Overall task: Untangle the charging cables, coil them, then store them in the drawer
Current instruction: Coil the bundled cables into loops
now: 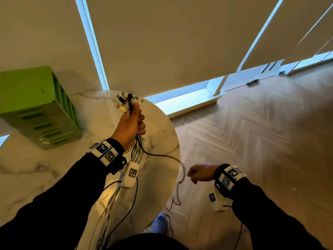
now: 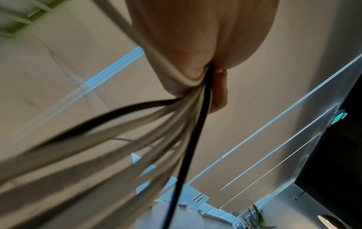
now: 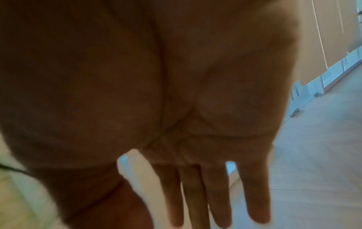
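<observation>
While gripped near the plugs by left hand (image 1: 130,124), cables (image 1: 126,184) hang limp, light; right hand (image 3: 195,124) fingers spread, seemingly empty; best taken singly.

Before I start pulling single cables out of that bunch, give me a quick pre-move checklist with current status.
1. Left hand grips the cable bundle just below the plugs: ok.
2. Right hand free, fingers straight, holding nothing: ok.
3. Cables separated: not ok; they hang together, one black cable looping aside.
4. Cable ends off the floor: not ok, some trail down.
5. Green drawer unit on the marble table, a drawer open: cannot tell.
</observation>
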`<act>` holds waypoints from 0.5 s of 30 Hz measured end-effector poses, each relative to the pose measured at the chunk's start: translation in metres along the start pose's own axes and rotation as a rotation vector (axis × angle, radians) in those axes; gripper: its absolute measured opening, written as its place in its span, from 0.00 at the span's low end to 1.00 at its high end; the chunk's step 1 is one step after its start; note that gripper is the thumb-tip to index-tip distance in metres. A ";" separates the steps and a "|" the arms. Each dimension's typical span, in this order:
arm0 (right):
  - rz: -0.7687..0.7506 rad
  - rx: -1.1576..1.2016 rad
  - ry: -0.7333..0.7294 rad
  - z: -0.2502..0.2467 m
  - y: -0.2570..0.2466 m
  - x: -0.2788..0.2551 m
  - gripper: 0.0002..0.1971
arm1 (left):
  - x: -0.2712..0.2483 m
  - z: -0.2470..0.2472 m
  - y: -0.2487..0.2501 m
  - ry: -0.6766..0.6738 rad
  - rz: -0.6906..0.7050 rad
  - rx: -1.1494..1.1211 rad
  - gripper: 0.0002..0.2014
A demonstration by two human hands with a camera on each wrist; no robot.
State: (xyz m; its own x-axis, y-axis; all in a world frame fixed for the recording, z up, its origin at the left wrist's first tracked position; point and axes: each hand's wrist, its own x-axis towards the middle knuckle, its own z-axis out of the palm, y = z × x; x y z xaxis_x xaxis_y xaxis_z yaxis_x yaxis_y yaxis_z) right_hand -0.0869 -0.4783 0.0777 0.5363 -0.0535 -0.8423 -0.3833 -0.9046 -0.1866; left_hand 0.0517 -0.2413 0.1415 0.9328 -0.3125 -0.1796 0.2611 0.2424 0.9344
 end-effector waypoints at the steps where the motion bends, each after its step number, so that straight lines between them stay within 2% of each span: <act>1: -0.042 0.068 0.056 -0.005 -0.007 -0.005 0.27 | -0.001 0.001 -0.001 -0.018 -0.007 -0.007 0.20; 4: -0.272 0.293 0.280 -0.024 -0.035 -0.014 0.37 | -0.006 0.008 -0.005 -0.075 -0.034 -0.020 0.21; 5: -0.364 0.378 0.281 -0.028 -0.049 -0.017 0.39 | -0.009 0.011 -0.005 -0.100 -0.033 0.017 0.22; 7: -0.520 0.496 0.241 -0.031 -0.081 -0.023 0.39 | -0.014 0.014 -0.007 -0.149 0.019 0.260 0.24; 9: -0.629 0.576 0.235 -0.028 -0.108 -0.022 0.32 | -0.020 0.015 -0.003 -0.229 0.086 0.556 0.23; 11: -0.687 0.692 0.271 -0.023 -0.128 -0.021 0.23 | -0.020 0.011 0.000 -0.311 0.207 0.779 0.18; 13: -0.697 0.715 0.369 -0.019 -0.139 -0.020 0.20 | -0.018 0.002 0.003 -0.339 0.301 0.901 0.13; 15: -0.711 0.756 0.446 -0.017 -0.147 -0.021 0.16 | -0.015 -0.009 0.007 -0.362 0.283 0.905 0.15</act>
State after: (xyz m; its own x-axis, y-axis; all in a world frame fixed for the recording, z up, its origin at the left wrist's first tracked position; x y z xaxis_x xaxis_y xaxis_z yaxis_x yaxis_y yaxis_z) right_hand -0.0290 -0.3512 0.1311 0.9768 0.0880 -0.1953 -0.1594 -0.3103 -0.9372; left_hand 0.0415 -0.2263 0.1477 0.7604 -0.6477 0.0484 -0.3846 -0.3890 0.8371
